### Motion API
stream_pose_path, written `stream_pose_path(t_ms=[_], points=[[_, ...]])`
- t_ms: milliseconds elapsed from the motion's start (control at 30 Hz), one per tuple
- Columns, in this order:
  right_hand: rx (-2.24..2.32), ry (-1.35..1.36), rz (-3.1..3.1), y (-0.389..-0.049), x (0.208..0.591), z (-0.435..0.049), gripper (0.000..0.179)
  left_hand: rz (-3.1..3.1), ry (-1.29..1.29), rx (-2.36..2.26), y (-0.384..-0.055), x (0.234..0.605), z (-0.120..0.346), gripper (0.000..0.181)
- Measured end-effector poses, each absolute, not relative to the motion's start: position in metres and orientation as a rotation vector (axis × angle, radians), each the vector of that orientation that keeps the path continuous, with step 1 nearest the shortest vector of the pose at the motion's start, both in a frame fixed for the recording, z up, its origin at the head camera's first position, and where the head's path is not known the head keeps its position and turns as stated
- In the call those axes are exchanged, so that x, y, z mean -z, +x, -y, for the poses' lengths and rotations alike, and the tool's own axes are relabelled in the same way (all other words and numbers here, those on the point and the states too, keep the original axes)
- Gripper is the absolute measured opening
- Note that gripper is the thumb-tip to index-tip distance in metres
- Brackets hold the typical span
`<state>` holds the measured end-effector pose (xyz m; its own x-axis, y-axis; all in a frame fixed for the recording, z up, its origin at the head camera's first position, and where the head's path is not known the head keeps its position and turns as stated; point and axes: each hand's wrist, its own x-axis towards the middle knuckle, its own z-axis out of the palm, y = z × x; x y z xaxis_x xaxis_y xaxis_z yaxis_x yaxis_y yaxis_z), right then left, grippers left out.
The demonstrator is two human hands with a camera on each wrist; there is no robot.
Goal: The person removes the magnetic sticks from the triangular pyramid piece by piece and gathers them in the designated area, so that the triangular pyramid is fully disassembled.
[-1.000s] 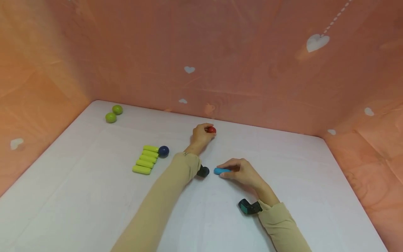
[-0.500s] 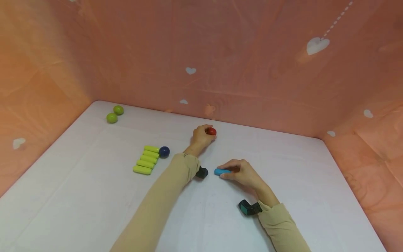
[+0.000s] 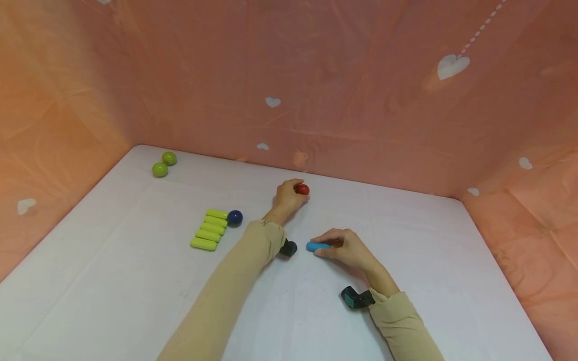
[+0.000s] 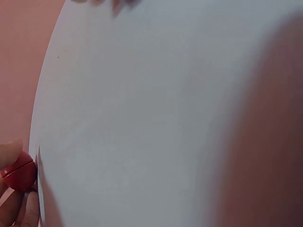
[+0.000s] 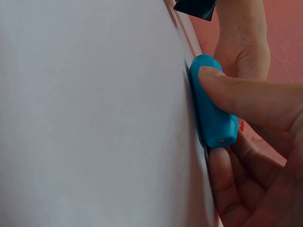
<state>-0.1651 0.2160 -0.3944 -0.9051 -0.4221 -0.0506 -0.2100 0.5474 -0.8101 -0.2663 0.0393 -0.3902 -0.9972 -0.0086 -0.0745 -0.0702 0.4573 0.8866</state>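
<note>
Near the back edge, my left hand (image 3: 290,196) grips a glossy red ball (image 3: 302,189) between thumb and fingers. A seam runs round the red ball (image 4: 21,172) in the left wrist view. Closer to me, my right hand (image 3: 349,246) pinches a short blue stick (image 3: 317,246) lying low over the white table. Seen from the right wrist, the blue stick (image 5: 210,104) has rounded, tapered ends and a small hole in the near one; the thumb (image 5: 225,90) lies along it. The fingers partly cover both things.
Left of the left forearm, several lime-green sticks (image 3: 209,234) lie in a slanted row, with a dark blue ball (image 3: 235,218) at the far stick's end. Two green balls (image 3: 160,169) sit at the back left corner. Orange cloth (image 3: 361,100) hangs round the white table (image 3: 113,281).
Nearly nothing differs: both hands keep their grip on the red ball and the blue stick. The whole head view has shifted very slightly.
</note>
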Motion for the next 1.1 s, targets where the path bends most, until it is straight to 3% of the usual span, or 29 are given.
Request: stream_pose_path(t_ms=[567, 1100], points=[[1.276, -0.521, -2.536, -0.169, 0.394, -0.216, 0.023, -2.706, -0.014, -1.538, -0.263, 0.386, -0.035, 0.058], [1.258, -0.513, -2.539, -0.173, 0.393, -0.219, 0.024, -2.795, 0.054, -1.583, -0.242, 0.379, -0.016, 0.054]])
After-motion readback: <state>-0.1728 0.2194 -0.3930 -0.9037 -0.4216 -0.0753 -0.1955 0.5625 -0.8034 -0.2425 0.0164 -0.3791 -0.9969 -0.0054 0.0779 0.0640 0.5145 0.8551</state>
